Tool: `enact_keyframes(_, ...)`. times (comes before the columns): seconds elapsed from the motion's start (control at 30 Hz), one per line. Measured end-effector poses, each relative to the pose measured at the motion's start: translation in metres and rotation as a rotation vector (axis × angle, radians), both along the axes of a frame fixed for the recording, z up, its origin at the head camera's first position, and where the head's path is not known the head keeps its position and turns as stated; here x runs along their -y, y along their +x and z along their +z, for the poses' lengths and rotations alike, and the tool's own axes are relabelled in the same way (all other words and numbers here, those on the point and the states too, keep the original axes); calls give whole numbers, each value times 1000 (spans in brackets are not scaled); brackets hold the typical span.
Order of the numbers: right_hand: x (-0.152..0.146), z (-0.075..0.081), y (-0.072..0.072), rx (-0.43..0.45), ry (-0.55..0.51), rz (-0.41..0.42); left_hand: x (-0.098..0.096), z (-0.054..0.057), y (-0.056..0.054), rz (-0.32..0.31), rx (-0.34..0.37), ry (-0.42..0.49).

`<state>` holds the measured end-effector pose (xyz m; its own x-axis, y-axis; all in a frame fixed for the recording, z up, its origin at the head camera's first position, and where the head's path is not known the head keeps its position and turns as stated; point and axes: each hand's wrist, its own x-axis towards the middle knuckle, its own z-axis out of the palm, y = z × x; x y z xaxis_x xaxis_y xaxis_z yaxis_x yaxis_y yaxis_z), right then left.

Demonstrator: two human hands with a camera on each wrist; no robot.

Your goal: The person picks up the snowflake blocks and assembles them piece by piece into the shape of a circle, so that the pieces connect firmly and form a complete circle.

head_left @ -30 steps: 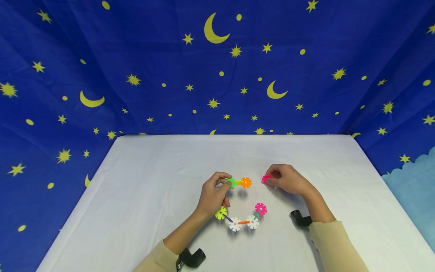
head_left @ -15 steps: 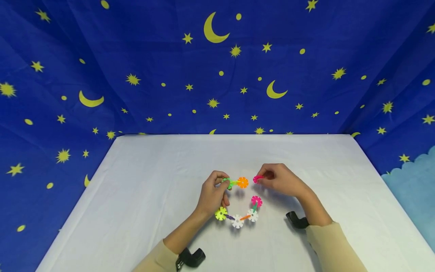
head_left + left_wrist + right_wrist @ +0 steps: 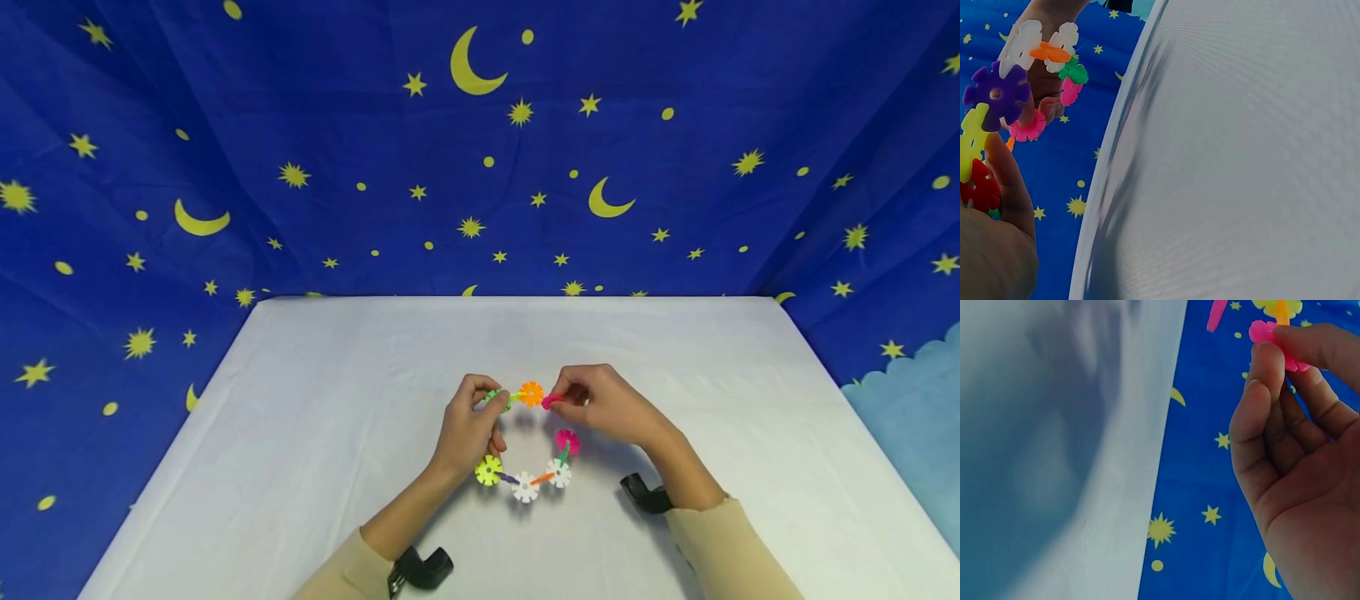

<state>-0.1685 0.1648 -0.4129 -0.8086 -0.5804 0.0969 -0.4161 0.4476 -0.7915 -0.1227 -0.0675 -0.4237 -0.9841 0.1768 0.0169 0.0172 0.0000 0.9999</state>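
A curved chain of notched plastic snowflake discs hangs above the table from my left hand (image 3: 467, 429), which pinches its green disc (image 3: 492, 395) between thumb and fingers. At the chain's upper end is an orange disc (image 3: 532, 393). My right hand (image 3: 611, 406) pinches a pink disc (image 3: 551, 402) right at the orange disc's edge, the two meeting at an angle. The lower part runs through a yellow disc (image 3: 488, 471) and white discs (image 3: 526, 487) to another pink disc (image 3: 567, 442). In the left wrist view, a red disc (image 3: 984, 189) and a purple disc (image 3: 1009, 87) show near the left thumb.
A white cloth covers the table (image 3: 360, 358). Behind it hangs a blue curtain (image 3: 337, 125) with yellow moons and stars. Black wrist-camera mounts stick out below the left wrist (image 3: 426, 569) and the right wrist (image 3: 647, 495).
My right hand has moved left, bringing its pink disc up to the orange disc. The chain's lower right end has shifted slightly up and left. My left hand has stayed nearly still.
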Motion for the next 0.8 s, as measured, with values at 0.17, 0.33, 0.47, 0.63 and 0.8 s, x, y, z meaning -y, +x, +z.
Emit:
enact_keyframes(0.17,4,2,2,-48,24,-4,-1,-2,0,6,-5,-13)
enact_keyframes(0.33,8,3,4,-102,53,-12,-1,-16,-6,14,2,-33)
enact_keyframes(0.47,10,3,4,-131,61,-25,-1,-28,-10,29,5,-22)
enact_keyframes(0.63,13,2,5,-138,54,-60,-1,-31,-11,37,-22,-38)
enact_keyframes(0.8,15,2,7,-159,51,-80,-1,-30,-11,33,-47,-66)
